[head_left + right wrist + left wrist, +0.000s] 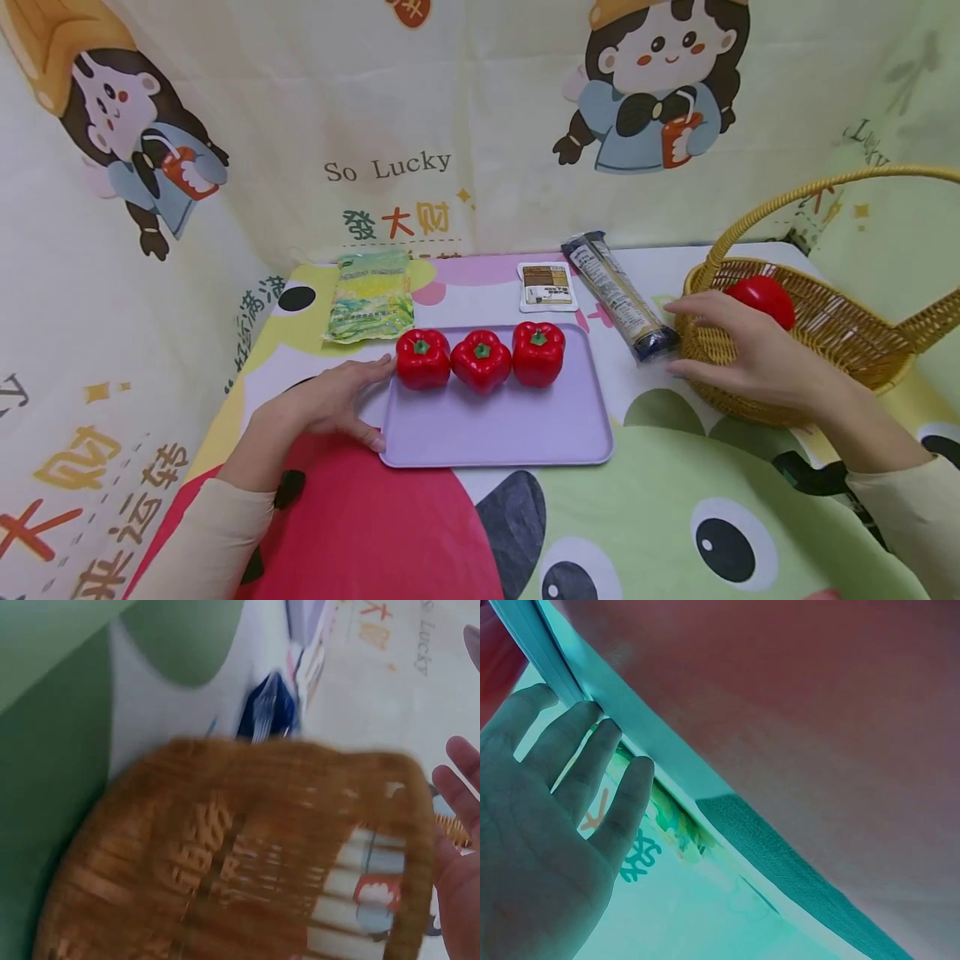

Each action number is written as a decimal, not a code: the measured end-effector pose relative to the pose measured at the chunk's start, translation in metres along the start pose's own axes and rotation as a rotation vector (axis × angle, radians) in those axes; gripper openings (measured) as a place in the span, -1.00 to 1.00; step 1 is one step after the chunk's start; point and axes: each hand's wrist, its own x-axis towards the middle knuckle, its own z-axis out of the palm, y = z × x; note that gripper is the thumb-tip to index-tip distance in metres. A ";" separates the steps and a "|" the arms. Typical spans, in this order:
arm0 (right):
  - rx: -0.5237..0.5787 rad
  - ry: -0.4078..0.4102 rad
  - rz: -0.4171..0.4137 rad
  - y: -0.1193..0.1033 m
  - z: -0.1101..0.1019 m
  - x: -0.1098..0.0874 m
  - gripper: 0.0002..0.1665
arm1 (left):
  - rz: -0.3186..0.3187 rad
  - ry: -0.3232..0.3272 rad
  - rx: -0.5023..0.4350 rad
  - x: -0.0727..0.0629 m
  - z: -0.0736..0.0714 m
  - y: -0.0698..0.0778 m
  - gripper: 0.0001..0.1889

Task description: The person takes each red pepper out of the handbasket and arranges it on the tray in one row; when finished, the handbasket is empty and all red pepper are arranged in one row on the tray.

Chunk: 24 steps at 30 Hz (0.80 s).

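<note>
Three red bell peppers [482, 361] stand in a row along the back of a lilac tray [495, 433]. At the tray's left edge is my left hand [318, 406], fingertips right at the rim and thumb near the front corner. The left wrist view shows that hand's fingers [630, 802] extended along the edge. My right hand [757, 354] is over the left side of a wicker basket [847, 333], thumb and fingers spread apart with nothing between them. Another red object [763, 300], glossy and rounded, lies in the basket, partly hidden by this hand.
Behind the tray lie a green-yellow packet [372, 296] and a small white-brown sachet [547, 287]. A long dark-ended package [621, 296] lies between tray and basket. The basket's tall handle [810, 193] arches up at the right. Printed cloth [510, 200] hangs behind the table.
</note>
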 end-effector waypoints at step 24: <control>-0.166 0.103 0.111 0.065 -0.029 -0.032 -0.21 | -0.018 -0.009 -0.004 0.000 -0.001 0.002 0.27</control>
